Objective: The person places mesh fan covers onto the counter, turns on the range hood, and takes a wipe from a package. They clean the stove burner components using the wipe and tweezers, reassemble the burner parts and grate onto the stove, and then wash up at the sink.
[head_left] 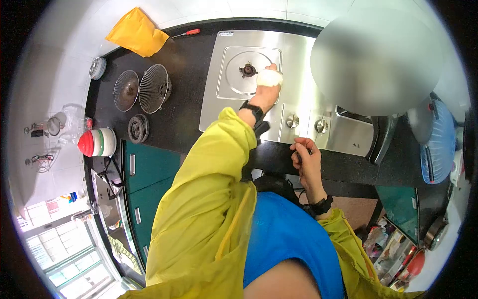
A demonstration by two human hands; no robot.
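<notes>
My left hand [267, 95] reaches over the steel gas stove [294, 55], beside the bare left burner [248, 70]. Its fingers are closed about a pale white pad [270, 78], a cloth or sponge; I cannot tell which. It rests at the right edge of the burner recess. Nearer to me, my right hand [307, 159] is raised at the stove's front edge, just below the right control knob [321, 126]. Thumb and fingers pinch something thin, too fine to name. The left control knob [293, 120] sits between the two hands.
On the black counter [186, 65] lie two wire baskets [155, 88], dark burner parts [138, 128], a red screwdriver [192, 32] and a yellow packet [137, 33]. A blurred grey round shape [376, 60] hides the stove's right side. A blue ribbed cover [439, 142] stands far right.
</notes>
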